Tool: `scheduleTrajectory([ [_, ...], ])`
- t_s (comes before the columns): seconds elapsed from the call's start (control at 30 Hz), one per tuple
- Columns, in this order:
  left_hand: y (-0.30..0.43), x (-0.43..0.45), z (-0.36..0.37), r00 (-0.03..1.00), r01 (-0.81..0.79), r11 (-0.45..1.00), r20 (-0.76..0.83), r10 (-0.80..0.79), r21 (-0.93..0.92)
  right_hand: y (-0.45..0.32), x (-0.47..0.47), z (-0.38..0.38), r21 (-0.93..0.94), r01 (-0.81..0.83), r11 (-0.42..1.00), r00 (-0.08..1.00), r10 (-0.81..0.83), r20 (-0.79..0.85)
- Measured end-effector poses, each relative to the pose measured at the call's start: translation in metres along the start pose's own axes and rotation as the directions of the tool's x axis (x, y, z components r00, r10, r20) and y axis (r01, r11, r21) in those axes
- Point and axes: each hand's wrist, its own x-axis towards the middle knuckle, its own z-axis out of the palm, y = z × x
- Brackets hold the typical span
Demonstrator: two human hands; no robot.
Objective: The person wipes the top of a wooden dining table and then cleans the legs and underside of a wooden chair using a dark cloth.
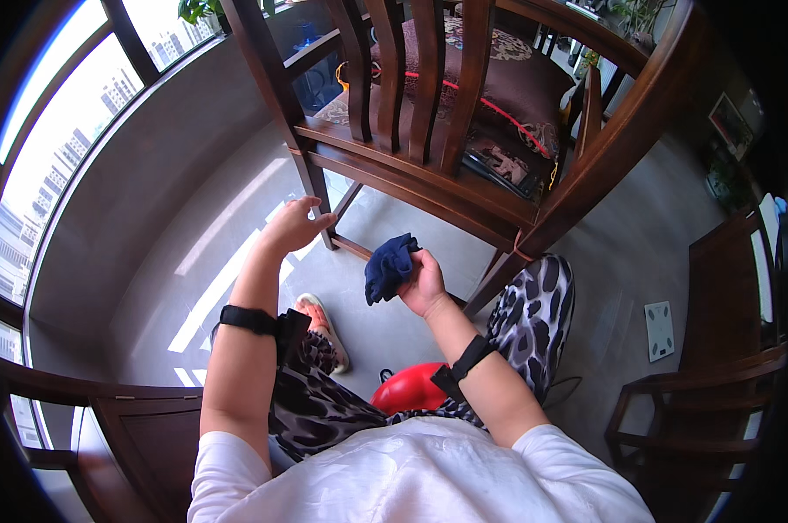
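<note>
A crumpled dark blue cloth (389, 269) is bunched in my right hand (425, 281), above the floor and below the chair's seat rail. My left hand (297, 225) is held out beside a rear leg of the dark wooden chair (420, 189), fingers bent and thumb apart, with nothing in it. Whether its fingertips touch the leg I cannot tell. The chair stands with its slatted back (387, 78) towards me. On its seat lie a patterned brown cushion (525, 85) with red piping and a dark flat object (495, 173).
Something red and rounded (410, 387) is between my legs, partly hidden. At the left are a windowed wall (152, 137) and a wooden cabinet (155, 431). A white bathroom scale (659, 331) lies on the grey floor at the right, near another wooden chair (695, 412).
</note>
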Motion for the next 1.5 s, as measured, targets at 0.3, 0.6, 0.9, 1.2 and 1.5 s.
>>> scheduleTrajectory([
  [0.3,-0.033,0.003,0.022,0.975,0.137,0.981,-0.158,-0.159,-0.141,0.017,-0.002,0.017,-0.316,0.137,0.939,0.990,-0.117,0.081],
  [0.6,-0.043,0.029,-0.043,0.922,-0.029,0.863,-0.348,-0.173,-0.505,-0.005,0.073,0.103,-0.714,0.679,0.171,0.662,-0.563,0.494],
  [0.9,-0.044,0.047,-0.063,0.904,-0.046,0.841,-0.381,-0.194,-0.539,0.031,0.107,0.120,-0.536,0.412,0.737,0.905,-0.398,0.149],
  [1.2,-0.028,0.116,-0.050,0.877,-0.225,0.771,-0.469,-0.106,-0.595,0.006,0.119,0.147,-0.704,0.693,-0.154,0.526,-0.559,0.640],
  [1.5,-0.024,0.140,-0.080,0.974,-0.218,-0.083,-0.210,-0.089,-0.972,-0.030,0.185,0.234,-0.460,0.592,-0.662,0.217,-0.419,0.882],
])
